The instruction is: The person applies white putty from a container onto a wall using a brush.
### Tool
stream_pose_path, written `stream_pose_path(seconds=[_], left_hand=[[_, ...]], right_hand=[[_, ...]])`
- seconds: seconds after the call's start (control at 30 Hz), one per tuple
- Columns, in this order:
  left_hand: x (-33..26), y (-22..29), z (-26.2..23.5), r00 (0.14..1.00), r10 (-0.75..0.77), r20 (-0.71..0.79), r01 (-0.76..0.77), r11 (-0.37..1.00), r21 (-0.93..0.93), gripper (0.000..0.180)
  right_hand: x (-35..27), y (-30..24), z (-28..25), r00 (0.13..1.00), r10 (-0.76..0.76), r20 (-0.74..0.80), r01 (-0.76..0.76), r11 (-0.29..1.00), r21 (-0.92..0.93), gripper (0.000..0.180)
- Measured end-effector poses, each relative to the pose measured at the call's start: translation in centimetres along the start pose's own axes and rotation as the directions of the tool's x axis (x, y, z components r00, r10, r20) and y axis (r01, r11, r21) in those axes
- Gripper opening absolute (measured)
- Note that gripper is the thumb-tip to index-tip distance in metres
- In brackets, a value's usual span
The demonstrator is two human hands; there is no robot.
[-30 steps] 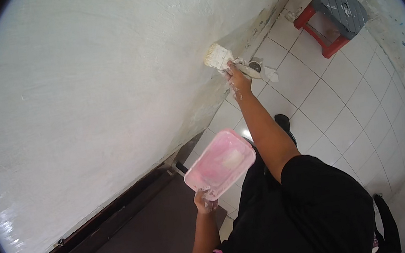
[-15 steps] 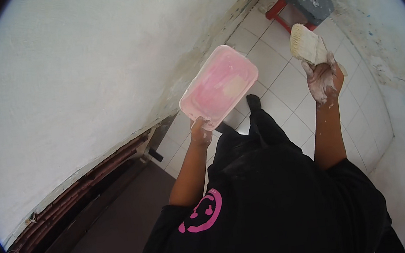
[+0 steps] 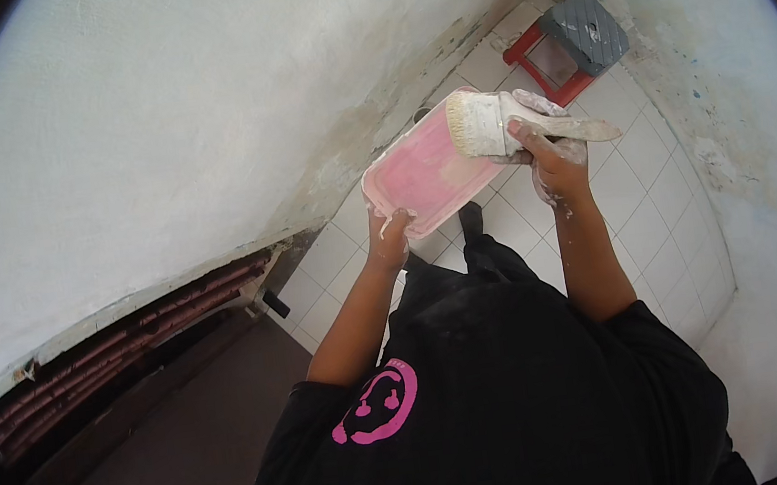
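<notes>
A shallow pink tray (image 3: 409, 168) with rounded corners and whitish smears is gripped at its near left corner by my left hand (image 3: 390, 235), thumb over the rim. My right hand (image 3: 553, 152), spotted with white paint, is closed around a wide paintbrush (image 3: 483, 123) where its handle meets the head. The brush lies almost level, its pale bristles over the tray's far right end and its handle pointing right. Whether the bristles touch the tray I cannot tell.
A stool (image 3: 587, 33) with a grey top and red legs stands in the far corner on white floor tiles (image 3: 643, 161). A patchy pale wall (image 3: 155, 125) rises at the left. Dark reddish slats (image 3: 133, 353) run along a brown surface (image 3: 191, 447) at lower left.
My right hand has brought the paintbrush leftward to the tray and turned it so the bristles point left. The tray has shifted slightly right, still in my left hand.
</notes>
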State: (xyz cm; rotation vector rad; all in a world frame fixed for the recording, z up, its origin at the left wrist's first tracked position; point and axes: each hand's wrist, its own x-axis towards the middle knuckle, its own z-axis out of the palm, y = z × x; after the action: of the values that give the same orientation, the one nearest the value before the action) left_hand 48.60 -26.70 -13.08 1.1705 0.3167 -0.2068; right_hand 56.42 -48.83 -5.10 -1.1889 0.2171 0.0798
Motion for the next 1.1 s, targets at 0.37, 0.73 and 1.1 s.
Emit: stream_pose_path(seconds=[0.37,0.73,1.1], left_hand=[[-0.6,-1.6,3.2,0.992,0.07,-0.107,-0.078,0.995,-0.069,0.065],[-1.1,-1.2,5.2,0.986,0.14,-0.086,-0.148,0.984,-0.101,0.054],[-7.0,-3.1,5.4,0.986,0.133,-0.098,-0.151,0.968,-0.201,0.055]], right_hand=[[3.7,-5.0,-4.6,0.741,-0.262,0.619,0.641,0.554,-0.532,0.022],[2.1,-9.8,-3.0,0.592,-0.127,0.796,0.785,0.314,-0.533,0.025],[-2.0,-7.5,-1.9,0.506,0.224,0.833,0.737,0.39,-0.552,0.016]])
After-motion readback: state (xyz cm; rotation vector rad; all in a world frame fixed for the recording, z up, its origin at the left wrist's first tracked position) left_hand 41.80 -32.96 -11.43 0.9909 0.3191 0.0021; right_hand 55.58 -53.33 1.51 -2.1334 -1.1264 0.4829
